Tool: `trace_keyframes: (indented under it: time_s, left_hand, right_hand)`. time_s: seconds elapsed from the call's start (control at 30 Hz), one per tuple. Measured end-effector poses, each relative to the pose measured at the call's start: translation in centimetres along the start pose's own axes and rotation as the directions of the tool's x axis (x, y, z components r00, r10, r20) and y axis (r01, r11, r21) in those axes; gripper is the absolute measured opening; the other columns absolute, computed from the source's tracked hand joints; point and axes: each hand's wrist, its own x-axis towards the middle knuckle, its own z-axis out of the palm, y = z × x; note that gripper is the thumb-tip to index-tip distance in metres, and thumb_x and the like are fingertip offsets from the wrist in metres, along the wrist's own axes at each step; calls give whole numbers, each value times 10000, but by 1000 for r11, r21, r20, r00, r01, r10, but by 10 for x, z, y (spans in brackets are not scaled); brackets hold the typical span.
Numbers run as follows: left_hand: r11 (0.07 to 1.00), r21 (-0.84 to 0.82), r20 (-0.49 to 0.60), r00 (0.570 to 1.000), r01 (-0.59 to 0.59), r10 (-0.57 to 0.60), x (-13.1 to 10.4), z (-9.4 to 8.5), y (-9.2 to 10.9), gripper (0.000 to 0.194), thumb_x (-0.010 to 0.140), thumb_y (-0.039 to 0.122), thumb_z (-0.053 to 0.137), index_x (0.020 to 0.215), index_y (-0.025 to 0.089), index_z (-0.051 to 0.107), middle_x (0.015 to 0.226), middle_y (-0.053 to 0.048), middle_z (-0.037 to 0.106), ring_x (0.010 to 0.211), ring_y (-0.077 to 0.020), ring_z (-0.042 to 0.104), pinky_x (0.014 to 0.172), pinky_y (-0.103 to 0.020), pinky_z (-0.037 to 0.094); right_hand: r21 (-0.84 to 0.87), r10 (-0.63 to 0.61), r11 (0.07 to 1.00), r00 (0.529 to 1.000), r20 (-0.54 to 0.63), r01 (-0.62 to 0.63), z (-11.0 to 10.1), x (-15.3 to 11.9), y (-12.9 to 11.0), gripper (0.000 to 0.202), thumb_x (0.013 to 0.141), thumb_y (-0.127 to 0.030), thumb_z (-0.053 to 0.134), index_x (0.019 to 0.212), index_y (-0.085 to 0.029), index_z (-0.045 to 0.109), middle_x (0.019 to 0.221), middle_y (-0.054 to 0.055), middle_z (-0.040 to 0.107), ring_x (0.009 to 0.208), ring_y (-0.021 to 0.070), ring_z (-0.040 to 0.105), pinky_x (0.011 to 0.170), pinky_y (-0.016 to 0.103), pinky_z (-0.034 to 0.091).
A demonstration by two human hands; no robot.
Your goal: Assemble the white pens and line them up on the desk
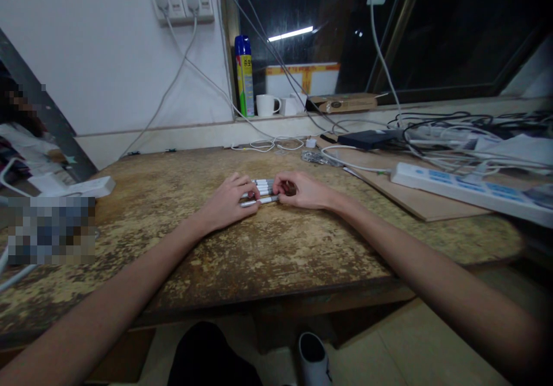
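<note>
Several slim white-and-grey pens (264, 186) lie side by side in a row on the worn wooden table (276, 253). One more white pen (266, 200) lies along the near side of the row, with a small gap between. My left hand (231, 200) is closed at the left end of this near pen, thumb and fingers around it. At its right end my right hand (305, 191) pinches with bent fingers and thumb. Both hands hide the ends of the pens in the row behind.
To the right lie a brown board (415, 204), a white power strip (458, 187) and tangled cables. A clear crumpled packet (317, 156) sits behind my right hand. On the sill stand a spray can (244, 78) and a white mug (266, 105). Another power strip (93, 187) is at left.
</note>
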Motion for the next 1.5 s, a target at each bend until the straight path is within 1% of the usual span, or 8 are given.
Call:
trace_keyframes:
  time_s: [0.17, 0.4, 0.63, 0.83, 1.1, 1.23, 1.37, 1.5]
  left_hand:
    - [999, 32, 9, 1000, -25, 25, -1, -1, 2, 209, 978, 386, 576, 996, 198, 665, 1041, -63, 619, 1040, -259, 517, 916, -385, 438]
    - [986, 166, -120, 992, -19, 40, 2, -12, 16, 222, 1051, 368, 488, 1039, 182, 609, 1028, -60, 620, 983, -236, 530, 908, -370, 418]
    - [905, 422, -90, 991, -54, 101, 12, -15, 41, 355, 1103, 383, 340, 1088, 158, 614, 1048, -93, 684, 942, -238, 584, 845, -375, 393]
    - [882, 467, -124, 992, 59, -1, 13, -14, 53, 365, 1108, 309, 296, 1057, 162, 626, 966, -91, 727, 885, -236, 631, 827, -382, 393]
    - [923, 249, -68, 955, 295, -287, 15, -12, 48, 426, 1097, 362, 285, 959, 206, 656, 827, -72, 722, 729, -238, 636, 645, -338, 366]
    - [947, 136, -67, 956, 291, -285, 13, -11, 42, 421, 1091, 406, 307, 939, 226, 656, 801, -55, 705, 722, -219, 620, 645, -323, 361]
    - [961, 34, -69, 960, 274, -271, 8, -11, 33, 418, 1088, 409, 314, 886, 217, 625, 769, -38, 671, 664, -189, 571, 620, -309, 335]
    - [956, -48, -42, 955, 290, -292, 4, -13, 24, 414, 1086, 395, 322, 844, 206, 601, 742, -22, 647, 658, -174, 567, 639, -300, 350]
  right_hand:
    - [-35, -57, 998, 998, 5, 57, 0, 1, 2, 125, 770, -181, 610, 894, -192, 610, 771, 0, 585, 672, 150, 498, 634, 276, 374]
    - [-347, -171, 930, 978, -122, 119, 2, 3, 3, 254, 820, -155, 587, 1070, -165, 631, 1092, 107, 661, 1057, 256, 581, 937, 363, 423]
    - [-606, 119, 775, 983, -140, -180, 2, 7, -14, 257, 867, -92, 483, 970, -168, 705, 934, 132, 747, 881, 258, 665, 731, 319, 387]
    - [-715, 208, 656, 968, -140, -244, 2, 11, -27, 303, 918, -129, 449, 1036, -148, 728, 988, 180, 762, 851, 281, 688, 693, 331, 369]
    - [-775, 191, 590, 972, -138, -227, 2, 14, -27, 320, 969, -142, 405, 1037, -137, 718, 991, 194, 755, 854, 286, 680, 686, 339, 359]
    - [-757, 116, 625, 981, -154, -192, -1, 12, -26, 282, 927, -103, 435, 1021, -150, 697, 962, 166, 753, 835, 267, 661, 686, 335, 342]
    - [-639, -73, 765, 976, -204, -76, -4, 8, -22, 213, 885, -117, 499, 1006, -176, 664, 1001, 111, 730, 910, 237, 625, 757, 316, 360]
    - [-414, -40, 909, 982, -182, -40, -6, 3, -13, 156, 862, -178, 554, 985, -177, 650, 850, 44, 689, 741, 181, 577, 695, 290, 357]
